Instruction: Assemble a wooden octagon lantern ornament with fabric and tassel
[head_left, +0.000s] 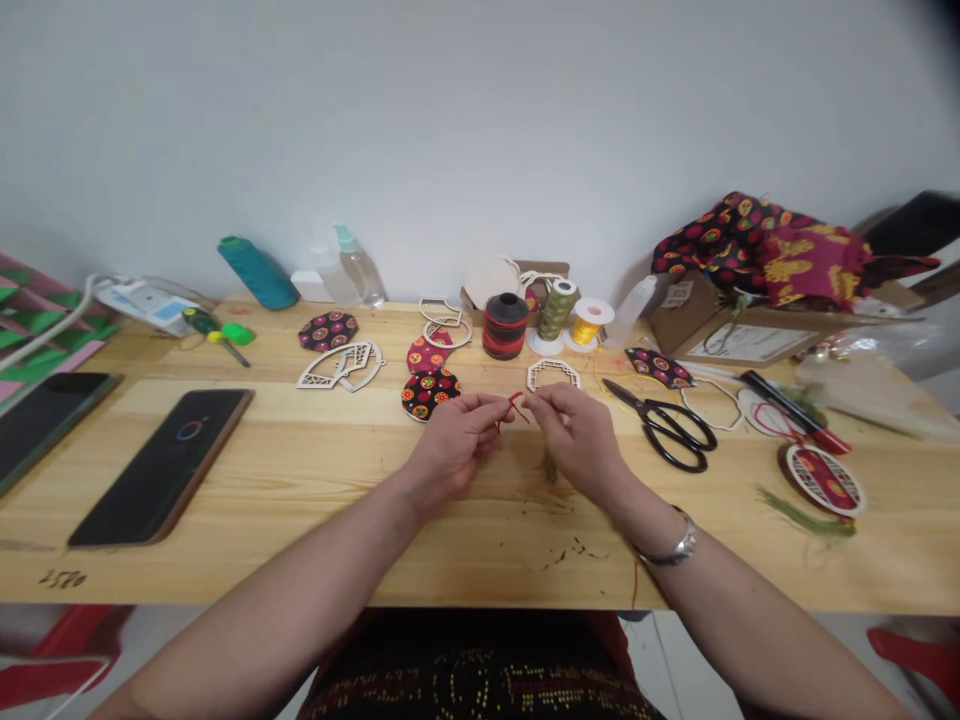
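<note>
Above the middle of the table, my left hand (466, 432) pinches a thin red cord (517, 403) between thumb and fingertips. Close against it, my right hand (571, 432) is closed too, its fingertips on the other side of the same cord. A short end of cord sticks out between the two hands. Below my right hand hangs or lies a green tassel (550, 466), partly hidden by the fingers. Just beyond the hands are a round fabric-covered piece (431, 394) and an octagonal wooden frame (553, 375).
Black-handled scissors (679, 430) lie right of my hands, near a finished oval ornament (823, 480). Thread spools, including a red-black one (505, 326), stand at the back. A cardboard box (739, 335) holds fabric. Left lie a phone (161, 467) and a screwdriver (214, 332).
</note>
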